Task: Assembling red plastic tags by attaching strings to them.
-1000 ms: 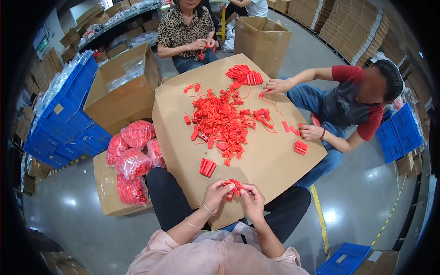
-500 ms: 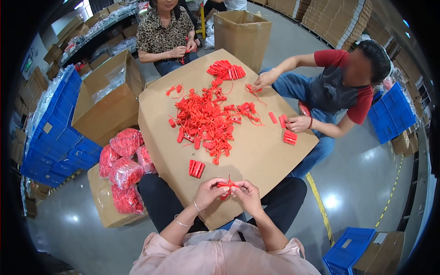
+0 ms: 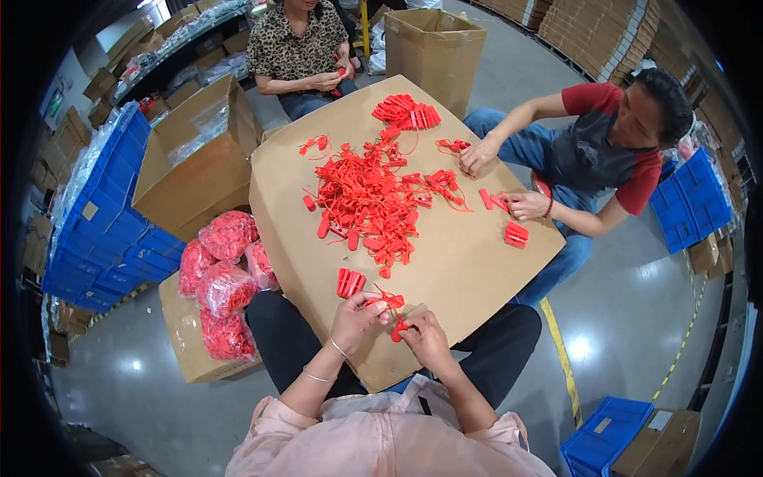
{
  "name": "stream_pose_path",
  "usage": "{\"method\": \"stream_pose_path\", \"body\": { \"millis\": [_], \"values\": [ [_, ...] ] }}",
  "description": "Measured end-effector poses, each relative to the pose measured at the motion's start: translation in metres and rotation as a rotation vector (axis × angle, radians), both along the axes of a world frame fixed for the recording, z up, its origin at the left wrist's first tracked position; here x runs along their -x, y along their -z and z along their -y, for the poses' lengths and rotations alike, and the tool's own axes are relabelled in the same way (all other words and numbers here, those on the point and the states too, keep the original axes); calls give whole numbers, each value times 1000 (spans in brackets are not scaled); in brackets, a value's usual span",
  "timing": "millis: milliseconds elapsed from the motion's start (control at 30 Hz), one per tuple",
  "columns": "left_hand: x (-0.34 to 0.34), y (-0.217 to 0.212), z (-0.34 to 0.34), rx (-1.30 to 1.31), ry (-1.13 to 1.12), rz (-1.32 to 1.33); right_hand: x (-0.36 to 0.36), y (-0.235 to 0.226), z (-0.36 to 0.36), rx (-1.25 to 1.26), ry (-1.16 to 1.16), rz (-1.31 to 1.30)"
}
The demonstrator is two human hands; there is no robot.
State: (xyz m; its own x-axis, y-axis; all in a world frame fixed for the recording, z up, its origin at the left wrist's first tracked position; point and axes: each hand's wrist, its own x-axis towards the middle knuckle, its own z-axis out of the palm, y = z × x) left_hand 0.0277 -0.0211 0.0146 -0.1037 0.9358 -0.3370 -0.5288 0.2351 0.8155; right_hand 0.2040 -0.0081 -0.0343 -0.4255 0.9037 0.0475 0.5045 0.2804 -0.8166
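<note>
On cardboard sheet (image 3: 477, 262) — red seals (image 3: 369, 203)

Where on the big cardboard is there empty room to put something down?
The cardboard sheet is bare between the red tangle pile and the small stack near its right edge, and along the left edge beside the bagged red parts. It is crowded in the middle and by the left hand and right hand.

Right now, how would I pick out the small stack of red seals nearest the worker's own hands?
Start at the big cardboard sheet used as a tabletop, then find its central tangled heap of red seals. The small stack lies toward the near edge, just above the left hand: side by side, neatly aligned, not tangled.
</note>
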Motion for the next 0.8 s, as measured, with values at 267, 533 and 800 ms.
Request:
{"method": "stream_pose_path", "body": {
  "millis": [267, 533, 800],
  "values": [
    [14, -14, 8, 35, 324, -46, -22, -2, -18, 566, 179, -595],
    [12, -14, 8, 18, 528, -397, -28, -55, -34, 720, 35, -550],
    [16, -29, 8, -71, 770, -360, -26, -46, -40, 486, -35, -249]
  ]
}}
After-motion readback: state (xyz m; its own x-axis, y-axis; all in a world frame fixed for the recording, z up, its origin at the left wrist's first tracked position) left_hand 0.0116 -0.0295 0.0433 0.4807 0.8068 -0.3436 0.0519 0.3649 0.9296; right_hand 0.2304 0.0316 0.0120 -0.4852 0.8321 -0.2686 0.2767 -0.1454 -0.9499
